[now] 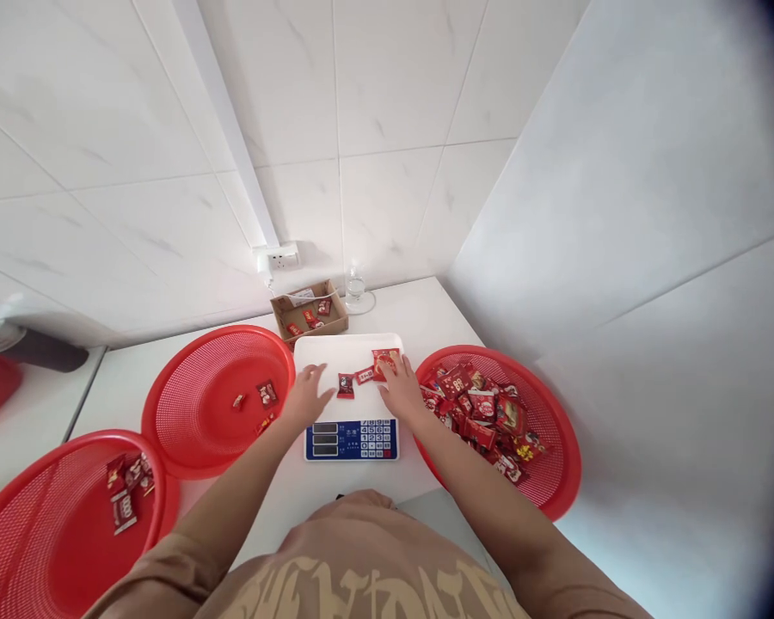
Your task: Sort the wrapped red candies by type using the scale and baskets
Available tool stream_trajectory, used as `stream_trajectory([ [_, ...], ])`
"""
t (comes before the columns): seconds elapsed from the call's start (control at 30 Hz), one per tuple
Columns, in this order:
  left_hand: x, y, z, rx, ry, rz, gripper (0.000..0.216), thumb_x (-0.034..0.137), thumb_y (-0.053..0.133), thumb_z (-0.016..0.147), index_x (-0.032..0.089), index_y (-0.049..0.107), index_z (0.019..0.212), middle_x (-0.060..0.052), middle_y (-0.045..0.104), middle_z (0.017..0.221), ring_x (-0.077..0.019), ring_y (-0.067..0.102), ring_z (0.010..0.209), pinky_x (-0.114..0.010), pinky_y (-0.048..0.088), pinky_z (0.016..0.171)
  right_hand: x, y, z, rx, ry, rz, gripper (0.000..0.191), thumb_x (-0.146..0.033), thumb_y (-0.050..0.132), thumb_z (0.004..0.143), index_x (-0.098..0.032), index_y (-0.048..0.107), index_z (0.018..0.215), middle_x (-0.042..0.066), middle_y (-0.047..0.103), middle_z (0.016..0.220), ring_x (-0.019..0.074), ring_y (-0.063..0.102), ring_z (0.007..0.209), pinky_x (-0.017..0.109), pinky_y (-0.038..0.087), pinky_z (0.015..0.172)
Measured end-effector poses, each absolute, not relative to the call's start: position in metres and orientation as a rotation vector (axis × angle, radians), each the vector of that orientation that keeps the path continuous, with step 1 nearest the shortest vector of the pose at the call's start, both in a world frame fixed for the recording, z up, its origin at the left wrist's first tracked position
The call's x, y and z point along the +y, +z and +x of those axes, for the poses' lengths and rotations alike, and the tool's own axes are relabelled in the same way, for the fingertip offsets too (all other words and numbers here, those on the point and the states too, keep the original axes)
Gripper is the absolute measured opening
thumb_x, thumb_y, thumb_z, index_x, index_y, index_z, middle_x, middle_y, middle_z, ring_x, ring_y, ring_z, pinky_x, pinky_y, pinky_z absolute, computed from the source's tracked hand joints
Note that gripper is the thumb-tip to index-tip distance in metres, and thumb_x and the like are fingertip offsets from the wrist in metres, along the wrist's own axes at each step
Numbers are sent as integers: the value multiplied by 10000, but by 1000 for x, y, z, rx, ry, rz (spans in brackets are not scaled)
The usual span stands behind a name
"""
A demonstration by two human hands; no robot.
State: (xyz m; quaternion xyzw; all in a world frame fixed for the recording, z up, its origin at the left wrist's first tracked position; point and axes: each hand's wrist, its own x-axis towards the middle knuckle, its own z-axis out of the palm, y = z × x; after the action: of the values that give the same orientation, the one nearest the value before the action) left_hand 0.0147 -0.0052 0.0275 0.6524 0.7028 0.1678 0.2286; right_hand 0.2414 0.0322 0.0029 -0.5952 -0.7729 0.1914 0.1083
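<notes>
A white electronic scale (335, 352) with a blue keypad (352, 439) stands in the middle of the table. Three red snack packets lie on its platform: a small one (345, 385), a narrow one (364, 375) and a larger one (385, 359). My left hand (308, 394) rests on the platform's left part, fingers stretched toward the small packet, holding nothing. My right hand (401, 387) lies on the right part with its fingers on the larger packet. I cannot see whether it grips that packet.
A red basket (558, 456) full of red packets sits right of the scale. Two more red baskets (187, 404) (45, 550) on the left hold a few packets each. Behind the scale are a cardboard box (310, 313) with packets, a glass (355, 286) and a wall socket (277, 256).
</notes>
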Motion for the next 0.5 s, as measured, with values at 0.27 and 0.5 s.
stream_trajectory([
  [0.27, 27, 9, 60, 1718, 442, 1601, 564, 99, 654, 608, 171, 583, 1163, -140, 542, 1217, -307, 492, 1158, -426, 356, 997, 46, 7, 218, -2458, 672, -1676, 404, -128, 423, 860, -207, 572, 1228, 149, 399, 1413, 297, 318, 1325, 471, 357, 1002],
  [0.5, 25, 6, 68, 1497, 657, 1103, 399, 73, 552, 664, 169, 596, 1049, -69, 650, 947, -197, 610, 888, -354, 484, 834, 29, -3, 203, -2056, 1033, -1409, 442, -125, 471, 802, -189, 549, 1233, 93, 480, 1356, 181, 444, 1244, 344, 358, 1046],
])
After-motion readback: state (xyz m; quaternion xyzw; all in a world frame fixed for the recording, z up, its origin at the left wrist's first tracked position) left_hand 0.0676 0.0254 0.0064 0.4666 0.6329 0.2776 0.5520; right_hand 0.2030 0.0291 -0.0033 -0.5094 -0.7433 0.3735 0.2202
